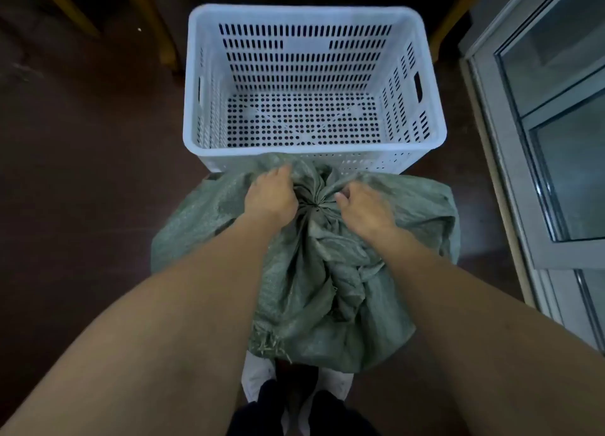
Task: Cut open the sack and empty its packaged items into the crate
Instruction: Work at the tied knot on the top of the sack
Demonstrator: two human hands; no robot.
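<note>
Gripping the green sack (327, 272) beside its tied neck, my left hand (270, 198) and right hand (365, 211) pinch bunched fabric before the white crate (196, 108).

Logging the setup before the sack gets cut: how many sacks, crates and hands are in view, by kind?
Green woven sack, tied shut: 1
White perforated crate, nothing inside: 1
Hands on the sack's neck: 2, left hand and right hand
Total: 4
</note>
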